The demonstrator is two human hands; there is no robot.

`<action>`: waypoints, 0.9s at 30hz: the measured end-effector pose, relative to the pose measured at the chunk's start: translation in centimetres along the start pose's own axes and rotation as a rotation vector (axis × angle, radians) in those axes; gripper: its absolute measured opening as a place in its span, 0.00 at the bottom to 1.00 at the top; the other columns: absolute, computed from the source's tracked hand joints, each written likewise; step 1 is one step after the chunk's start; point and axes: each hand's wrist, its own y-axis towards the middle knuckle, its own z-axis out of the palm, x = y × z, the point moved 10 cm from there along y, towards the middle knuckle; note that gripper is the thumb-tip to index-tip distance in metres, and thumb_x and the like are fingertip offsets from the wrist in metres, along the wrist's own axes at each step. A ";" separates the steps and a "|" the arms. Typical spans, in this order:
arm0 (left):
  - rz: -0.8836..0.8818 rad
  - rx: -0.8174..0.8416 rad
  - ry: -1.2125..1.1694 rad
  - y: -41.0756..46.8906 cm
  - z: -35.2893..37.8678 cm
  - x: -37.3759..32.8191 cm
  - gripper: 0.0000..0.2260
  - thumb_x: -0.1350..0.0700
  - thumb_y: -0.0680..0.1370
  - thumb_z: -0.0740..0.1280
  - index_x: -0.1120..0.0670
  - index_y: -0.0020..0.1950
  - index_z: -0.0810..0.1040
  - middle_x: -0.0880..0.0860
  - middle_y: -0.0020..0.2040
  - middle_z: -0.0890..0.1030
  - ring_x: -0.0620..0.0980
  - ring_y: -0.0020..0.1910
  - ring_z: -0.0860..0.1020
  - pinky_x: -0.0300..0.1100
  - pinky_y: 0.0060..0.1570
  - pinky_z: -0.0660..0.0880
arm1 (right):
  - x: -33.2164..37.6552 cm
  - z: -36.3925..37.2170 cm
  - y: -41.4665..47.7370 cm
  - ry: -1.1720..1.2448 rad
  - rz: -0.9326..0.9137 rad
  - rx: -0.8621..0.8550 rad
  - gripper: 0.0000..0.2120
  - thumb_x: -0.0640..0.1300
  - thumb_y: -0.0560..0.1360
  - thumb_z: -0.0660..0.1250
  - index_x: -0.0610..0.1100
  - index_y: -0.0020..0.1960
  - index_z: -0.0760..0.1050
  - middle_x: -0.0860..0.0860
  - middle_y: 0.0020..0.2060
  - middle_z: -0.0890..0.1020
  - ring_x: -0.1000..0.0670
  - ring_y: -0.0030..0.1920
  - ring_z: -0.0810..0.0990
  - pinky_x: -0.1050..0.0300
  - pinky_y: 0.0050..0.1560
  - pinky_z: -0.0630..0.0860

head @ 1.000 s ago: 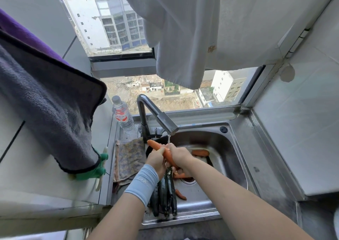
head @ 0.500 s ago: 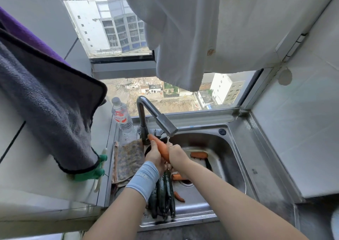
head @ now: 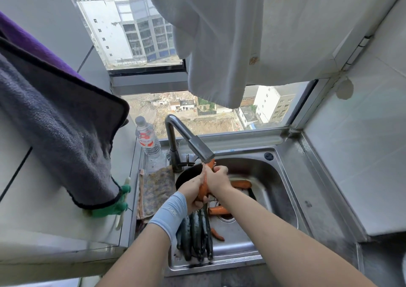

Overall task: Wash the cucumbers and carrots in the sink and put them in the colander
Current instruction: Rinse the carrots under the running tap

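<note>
Gripping long orange carrot point(head: 203, 189) in both, left hand point(head: 191, 195) low, right hand point(head: 218, 180) high — tip under steel faucet point(head: 200, 148) for rinsing.

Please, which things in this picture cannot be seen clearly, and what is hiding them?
Head view:
- carrot: middle covered by left hand and right hand.
- dark round vessel behind the hands: mostly hidden; colander or not, unclear.
- cucumbers: far ends under the left wrist; count uncertain.
- bottle: label too small to read.
</note>
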 end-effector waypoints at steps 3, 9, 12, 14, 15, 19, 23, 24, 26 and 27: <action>0.057 0.151 0.048 -0.9 0.6 -0.4 0.11 0.53 0.85 0.56 0.48 0.65 0.72 0.56 0.45 0.80 0.49 0.31 0.76 0.35 0.22 0.68 | -0.9 1.6 0.3 0.155 0.126 0.138 0.27 0.54 0.73 0.71 0.38 0.64 0.71 0.42 0.54 0.81 0.44 0.49 0.82 0.48 0.48 0.82; 0.147 0.165 0.113 -1.0 -0.6 -0.8 0.09 0.62 0.79 0.65 0.58 0.59 0.78 0.57 0.45 0.80 0.49 0.39 0.78 0.38 0.36 0.71 | -1.2 2.3 0.2 0.270 0.141 0.233 0.18 0.53 0.82 0.63 0.39 0.60 0.74 0.46 0.51 0.84 0.44 0.51 0.83 0.45 0.52 0.79; 0.118 0.049 -0.014 -1.5 -1.2 -0.8 0.05 0.54 0.81 0.63 0.52 0.47 0.76 0.53 0.37 0.77 0.46 0.27 0.71 0.34 0.24 0.63 | -1.5 2.7 0.1 0.352 0.190 0.202 0.25 0.62 0.82 0.53 0.42 0.59 0.74 0.49 0.48 0.87 0.44 0.54 0.83 0.45 0.59 0.74; 0.078 0.045 0.061 -1.7 -0.7 -0.4 0.10 0.47 0.81 0.60 0.51 0.45 0.73 0.51 0.34 0.76 0.45 0.23 0.66 0.33 0.21 0.57 | -1.7 2.8 -0.3 0.436 0.204 0.179 0.27 0.64 0.82 0.51 0.42 0.60 0.72 0.47 0.45 0.87 0.43 0.53 0.84 0.52 0.47 0.75; 0.063 0.040 0.104 -1.6 -0.7 -0.1 0.12 0.43 0.81 0.59 0.51 0.46 0.72 0.51 0.32 0.74 0.45 0.23 0.65 0.33 0.23 0.56 | -1.8 3.0 -0.4 0.479 0.214 0.187 0.27 0.64 0.82 0.50 0.42 0.61 0.72 0.47 0.45 0.87 0.43 0.50 0.84 0.57 0.38 0.75; -0.026 -0.053 0.100 -1.4 -2.6 0.2 0.18 0.39 0.79 0.57 0.53 0.54 0.73 0.52 0.27 0.69 0.47 0.19 0.62 0.30 0.22 0.57 | -2.7 4.6 -0.5 0.627 0.207 0.304 0.27 0.63 0.82 0.52 0.41 0.65 0.69 0.43 0.54 0.85 0.39 0.52 0.84 0.54 0.29 0.76; -0.196 0.207 -0.117 -2.4 -0.6 1.2 0.23 0.36 0.79 0.57 0.55 0.46 0.75 0.51 0.29 0.70 0.45 0.19 0.66 0.31 0.16 0.59 | -2.2 5.4 -1.0 0.802 0.196 0.446 0.22 0.61 0.84 0.49 0.44 0.64 0.65 0.45 0.58 0.84 0.39 0.58 0.81 0.56 0.26 0.75; -0.208 0.226 -0.184 -2.4 -0.3 1.3 0.23 0.36 0.79 0.57 0.56 0.47 0.76 0.52 0.31 0.72 0.45 0.20 0.69 0.32 0.16 0.63 | -2.0 5.2 -0.9 0.805 0.187 0.440 0.22 0.61 0.84 0.50 0.45 0.65 0.66 0.46 0.59 0.84 0.41 0.58 0.81 0.59 0.25 0.74; -0.183 0.198 -0.243 -2.1 -0.2 1.3 0.21 0.39 0.80 0.59 0.57 0.52 0.75 0.54 0.36 0.76 0.46 0.23 0.72 0.33 0.18 0.68 | -1.9 4.8 -1.1 0.717 0.195 0.377 0.21 0.61 0.83 0.54 0.46 0.64 0.70 0.49 0.58 0.84 0.46 0.52 0.82 0.62 0.22 0.71; -0.145 0.172 -0.224 -1.8 -0.3 1.2 0.19 0.41 0.81 0.59 0.56 0.54 0.74 0.54 0.37 0.77 0.46 0.24 0.73 0.33 0.19 0.68 | -2.1 4.7 -1.0 0.640 0.195 0.339 0.20 0.61 0.81 0.58 0.46 0.61 0.73 0.50 0.57 0.83 0.47 0.50 0.81 0.62 0.21 0.70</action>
